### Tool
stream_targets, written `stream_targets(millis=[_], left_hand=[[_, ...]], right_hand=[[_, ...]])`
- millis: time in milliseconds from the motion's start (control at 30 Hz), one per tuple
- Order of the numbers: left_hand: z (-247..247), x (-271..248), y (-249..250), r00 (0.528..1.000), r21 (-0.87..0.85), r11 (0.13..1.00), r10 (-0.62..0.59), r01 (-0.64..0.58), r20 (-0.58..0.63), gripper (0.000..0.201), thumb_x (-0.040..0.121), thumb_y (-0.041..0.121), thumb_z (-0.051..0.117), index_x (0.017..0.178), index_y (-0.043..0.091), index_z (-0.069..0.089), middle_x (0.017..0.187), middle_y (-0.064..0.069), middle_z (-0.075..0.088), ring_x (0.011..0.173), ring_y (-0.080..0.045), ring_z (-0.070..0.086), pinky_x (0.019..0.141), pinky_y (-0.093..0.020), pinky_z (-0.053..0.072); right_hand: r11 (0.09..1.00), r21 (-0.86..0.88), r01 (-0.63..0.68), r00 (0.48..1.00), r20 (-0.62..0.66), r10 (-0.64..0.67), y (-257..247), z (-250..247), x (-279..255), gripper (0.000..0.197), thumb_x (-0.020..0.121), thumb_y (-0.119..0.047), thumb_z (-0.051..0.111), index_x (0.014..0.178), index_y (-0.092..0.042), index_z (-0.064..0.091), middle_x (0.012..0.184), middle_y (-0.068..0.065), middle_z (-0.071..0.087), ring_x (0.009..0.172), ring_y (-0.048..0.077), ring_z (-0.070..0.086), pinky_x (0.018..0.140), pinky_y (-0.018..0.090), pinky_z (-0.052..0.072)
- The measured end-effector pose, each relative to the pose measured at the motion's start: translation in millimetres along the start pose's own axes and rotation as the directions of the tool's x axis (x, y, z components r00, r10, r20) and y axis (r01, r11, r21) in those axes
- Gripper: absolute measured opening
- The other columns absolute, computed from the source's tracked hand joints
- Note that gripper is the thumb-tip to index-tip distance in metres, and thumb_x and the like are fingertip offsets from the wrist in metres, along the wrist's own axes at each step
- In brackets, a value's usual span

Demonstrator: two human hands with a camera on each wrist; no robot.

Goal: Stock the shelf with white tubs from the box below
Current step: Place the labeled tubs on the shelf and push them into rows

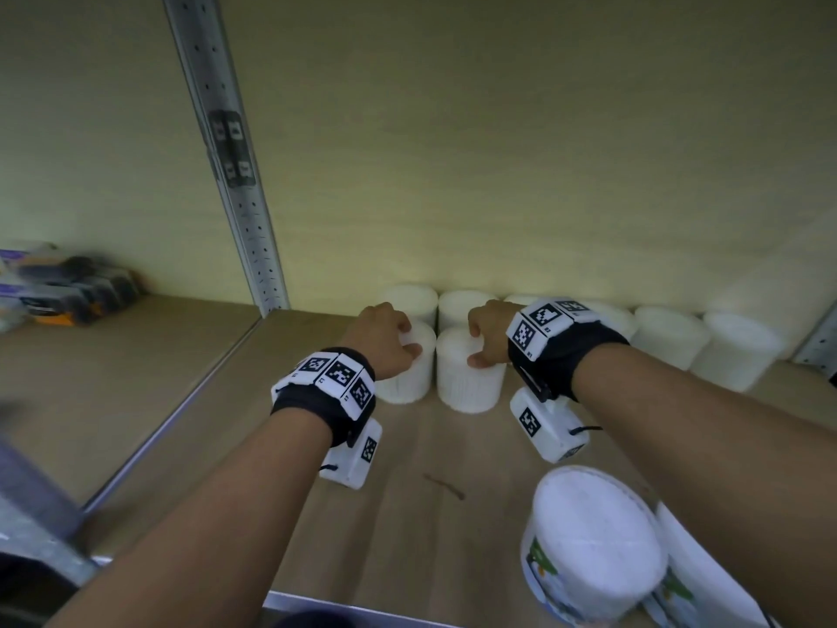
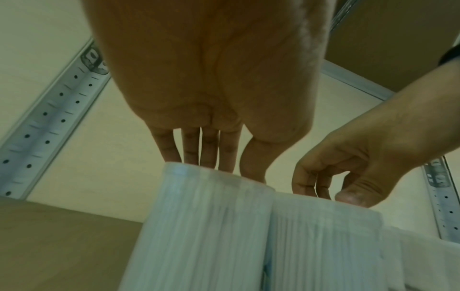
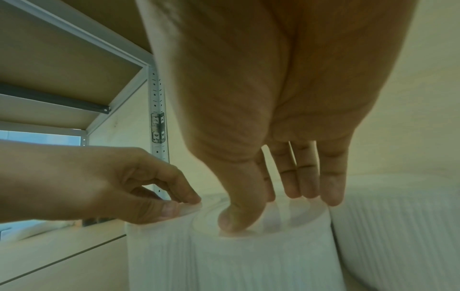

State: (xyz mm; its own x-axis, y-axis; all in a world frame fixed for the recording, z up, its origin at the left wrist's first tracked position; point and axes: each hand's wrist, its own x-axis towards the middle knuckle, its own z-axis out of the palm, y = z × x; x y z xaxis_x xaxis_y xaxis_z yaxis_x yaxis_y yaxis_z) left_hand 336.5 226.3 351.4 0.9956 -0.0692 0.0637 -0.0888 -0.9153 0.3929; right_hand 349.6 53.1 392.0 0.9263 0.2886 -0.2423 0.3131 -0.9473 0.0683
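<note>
Two white ribbed tubs stand side by side on the wooden shelf board (image 1: 430,469), just in front of a back row of white tubs (image 1: 670,333). My left hand (image 1: 407,344) grips the left tub (image 1: 405,378) from above, with fingers and thumb curled over its lid. My right hand (image 1: 473,346) grips the right tub (image 1: 469,387) the same way. The left wrist view shows my left hand (image 2: 224,169) on the left tub (image 2: 204,226) and my right hand (image 2: 331,195) on the right tub (image 2: 323,236). In the right wrist view my right hand (image 3: 273,208) has its thumb on its tub's lid (image 3: 261,246).
A larger tub with a printed label (image 1: 593,541) stands at the shelf's front right, under my right forearm. A perforated metal post (image 1: 235,174) divides this bay from the left one, where dark packs (image 1: 68,283) lie. A pale wall backs the shelf.
</note>
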Motion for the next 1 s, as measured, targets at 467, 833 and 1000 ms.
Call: stream_targets(millis=[467, 833, 1000], left_hand=[[3.7, 1.3, -2.6, 1.000, -0.005, 1.000, 0.010, -0.010, -0.018, 0.044, 0.089, 0.034, 0.060, 0.126, 0.012, 0.055, 0.131, -0.008, 0.049, 0.125, -0.025, 0.044, 0.104, -0.034, 0.038], [4.2, 0.2, -2.9, 0.999, 0.003, 1.000, 0.026, -0.026, -0.022, 0.043, 0.090, 0.034, 0.058, 0.126, 0.012, 0.054, 0.129, -0.008, 0.049, 0.124, -0.025, 0.043, 0.103, -0.032, 0.036], [4.0, 0.1, -2.5, 0.999, 0.002, 1.000, 0.028, -0.028, -0.025, 0.043, 0.090, 0.034, 0.058, 0.127, 0.012, 0.054, 0.129, -0.008, 0.049, 0.123, -0.024, 0.043, 0.101, -0.031, 0.036]], right_hand=[[0.994, 0.056, 0.097, 0.995, 0.002, -0.097, 0.0, -10.1, -16.5, 0.055, 0.088, 0.004, 0.050, 0.140, -0.015, 0.045, 0.145, 0.004, 0.043, 0.126, 0.021, 0.050, 0.086, 0.018, 0.039], [0.996, 0.089, 0.020, 0.999, -0.040, -0.017, -2.4, -5.7, -7.8, 0.050, 0.092, -0.031, 0.057, 0.135, -0.005, 0.049, 0.138, 0.011, 0.050, 0.122, 0.026, 0.053, 0.092, 0.027, 0.043], [0.998, 0.055, -0.007, 1.000, -0.016, 0.007, -6.2, 0.9, -0.5, 0.069, 0.086, -0.052, 0.058, 0.133, -0.002, 0.049, 0.135, 0.012, 0.053, 0.122, 0.027, 0.053, 0.100, 0.033, 0.043]])
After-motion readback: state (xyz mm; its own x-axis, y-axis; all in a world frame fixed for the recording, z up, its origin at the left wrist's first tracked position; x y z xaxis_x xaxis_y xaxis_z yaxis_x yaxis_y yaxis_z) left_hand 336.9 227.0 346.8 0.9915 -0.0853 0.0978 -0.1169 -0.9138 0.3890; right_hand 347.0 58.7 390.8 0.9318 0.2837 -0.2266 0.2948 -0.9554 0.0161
